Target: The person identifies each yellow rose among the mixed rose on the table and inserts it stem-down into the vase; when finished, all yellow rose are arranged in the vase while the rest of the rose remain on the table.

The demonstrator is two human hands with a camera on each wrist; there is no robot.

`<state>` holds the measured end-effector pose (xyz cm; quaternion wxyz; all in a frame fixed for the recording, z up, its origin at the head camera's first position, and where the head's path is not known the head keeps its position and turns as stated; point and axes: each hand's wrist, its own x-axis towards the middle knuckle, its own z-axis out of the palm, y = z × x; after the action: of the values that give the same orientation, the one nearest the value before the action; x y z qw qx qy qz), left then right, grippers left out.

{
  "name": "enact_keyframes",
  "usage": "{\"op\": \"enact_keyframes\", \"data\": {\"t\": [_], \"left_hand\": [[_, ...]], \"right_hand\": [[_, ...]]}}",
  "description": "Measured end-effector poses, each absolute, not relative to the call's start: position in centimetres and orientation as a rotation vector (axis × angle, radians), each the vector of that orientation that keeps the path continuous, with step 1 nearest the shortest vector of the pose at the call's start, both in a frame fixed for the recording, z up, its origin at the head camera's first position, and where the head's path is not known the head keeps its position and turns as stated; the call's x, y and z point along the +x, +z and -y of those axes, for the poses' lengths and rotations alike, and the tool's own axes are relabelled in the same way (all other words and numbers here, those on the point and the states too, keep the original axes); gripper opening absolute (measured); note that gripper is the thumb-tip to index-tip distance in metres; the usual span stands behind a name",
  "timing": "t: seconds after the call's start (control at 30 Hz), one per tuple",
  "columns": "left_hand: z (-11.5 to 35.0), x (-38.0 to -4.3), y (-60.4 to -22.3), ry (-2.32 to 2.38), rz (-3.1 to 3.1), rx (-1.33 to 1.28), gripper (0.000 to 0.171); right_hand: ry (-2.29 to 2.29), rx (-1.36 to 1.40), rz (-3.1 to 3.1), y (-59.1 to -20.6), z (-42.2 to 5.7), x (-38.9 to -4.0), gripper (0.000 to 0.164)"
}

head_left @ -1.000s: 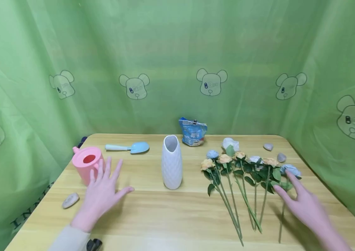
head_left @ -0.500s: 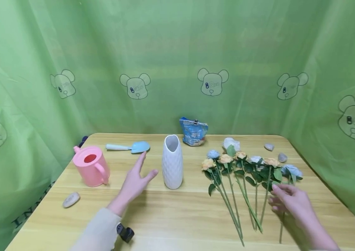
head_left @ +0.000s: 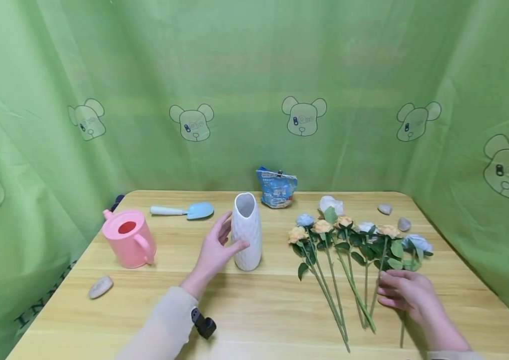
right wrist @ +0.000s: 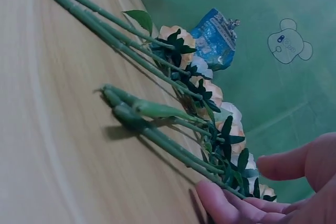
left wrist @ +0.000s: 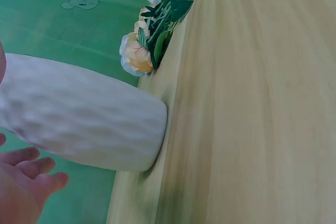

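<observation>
A white textured vase (head_left: 247, 237) stands upright mid-table. Beside it is my left hand (head_left: 212, 252), thumb across the front of the vase in the head view and fingers at its left side. In the left wrist view a gap shows between those fingers (left wrist: 34, 167) and the vase wall. Artificial roses with green stems (head_left: 333, 290) lie fanned out on the right. My right hand (head_left: 409, 295) is low over the rightmost stems, its fingertips right at the stem of a peach rose (head_left: 388, 231). Its thumb (right wrist: 283, 165) stands apart from the fingers.
A pink watering can (head_left: 128, 242) and a grey stone (head_left: 100, 287) are on the left. Behind lie a light blue trowel (head_left: 197, 211) and a clipped blue bag (head_left: 278, 189). Two more stones (head_left: 385, 209) lie at the back right. Green curtain surrounds the table.
My left hand has moved right from near the watering can to the vase. My right hand has drawn back from the blue rose and shifted left to the stems, fingers bending.
</observation>
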<state>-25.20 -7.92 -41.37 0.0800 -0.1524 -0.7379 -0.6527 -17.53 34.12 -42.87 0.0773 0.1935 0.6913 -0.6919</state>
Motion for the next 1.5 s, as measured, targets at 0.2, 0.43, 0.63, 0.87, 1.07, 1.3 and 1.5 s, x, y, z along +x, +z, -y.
{"op": "enact_keyframes", "data": {"t": [0.2,0.43,0.63,0.87,1.07,1.3,1.5], "left_hand": [[7.4,-24.7,-39.9,-2.038,2.130,-0.469,0.082],[6.7,-25.6,-41.0,-2.004,2.130,-0.461,0.082],[6.4,-26.4,-42.3,-1.992,2.121,-0.426,0.079],[6.4,-26.6,-42.4,-1.983,2.130,-0.409,0.078],[6.5,-26.2,-41.8,-2.020,2.140,-0.433,0.078],[6.4,-24.7,-40.0,-1.976,2.174,-0.472,0.076],[6.4,-24.7,-40.1,-1.981,2.173,-0.479,0.075]], "right_hand": [[-2.080,0.618,-2.104,-43.0,-33.5,-17.9,0.064],[-2.115,0.648,-2.100,-43.2,-33.5,-17.9,0.064],[-2.174,0.629,-2.113,-42.6,-33.3,-17.8,0.065],[-2.107,0.486,-2.415,-40.8,-32.1,-18.7,0.056],[-2.115,0.260,-2.648,-39.1,-30.2,-19.9,0.043],[-2.065,-0.023,-2.778,-35.6,-25.8,-21.7,0.042],[-2.098,-0.226,-2.737,-31.2,-20.8,-23.2,0.041]]}}
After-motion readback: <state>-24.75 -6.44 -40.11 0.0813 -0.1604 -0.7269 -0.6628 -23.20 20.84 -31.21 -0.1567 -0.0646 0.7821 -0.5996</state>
